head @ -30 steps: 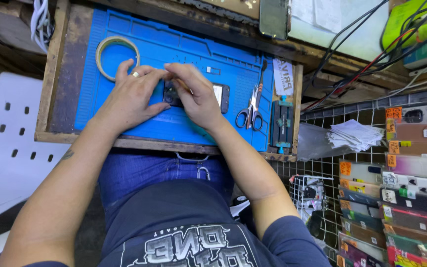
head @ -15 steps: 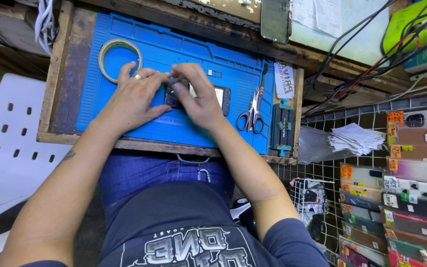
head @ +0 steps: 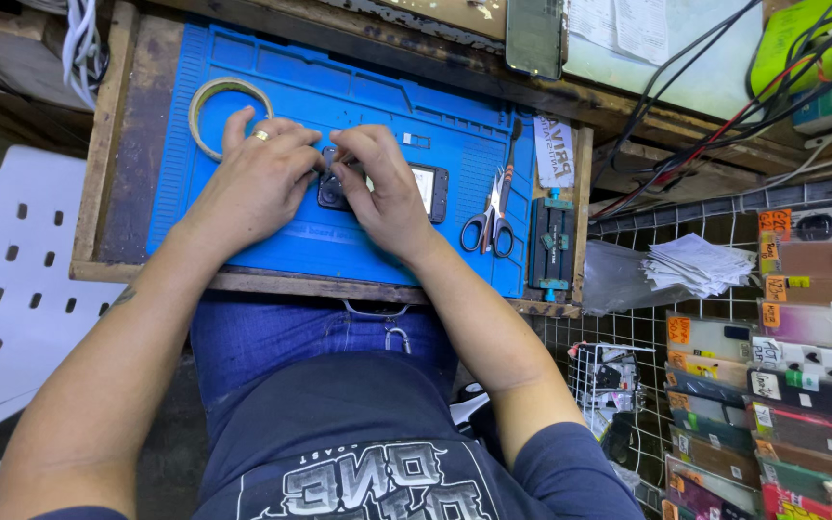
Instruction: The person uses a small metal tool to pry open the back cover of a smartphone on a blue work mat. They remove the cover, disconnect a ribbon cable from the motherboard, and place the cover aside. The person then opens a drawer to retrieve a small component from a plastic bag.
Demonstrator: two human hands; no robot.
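A dark smartphone (head: 430, 190) lies flat on a blue work mat (head: 358, 106) in a wooden tray. Both of my hands rest on its left end, over the camera part. My left hand (head: 257, 178), with a ring on one finger, presses down from the left. My right hand (head: 382, 188) covers the middle of the phone, fingertips meeting those of the left hand. Only the phone's right end and a corner by the camera show. Whether the fingers pinch something small between them is hidden.
A roll of tape (head: 228, 114) lies on the mat at upper left. Black-handled scissors (head: 493, 217) and a small clamp jig (head: 551, 241) sit to the right. Cables run at upper right. Stacked phone cases (head: 801, 347) and a white plastic chair (head: 12, 289) flank my lap.
Both hands stay on the phone's left end; the fingertips have shifted slightly closer together. The phone has not moved.
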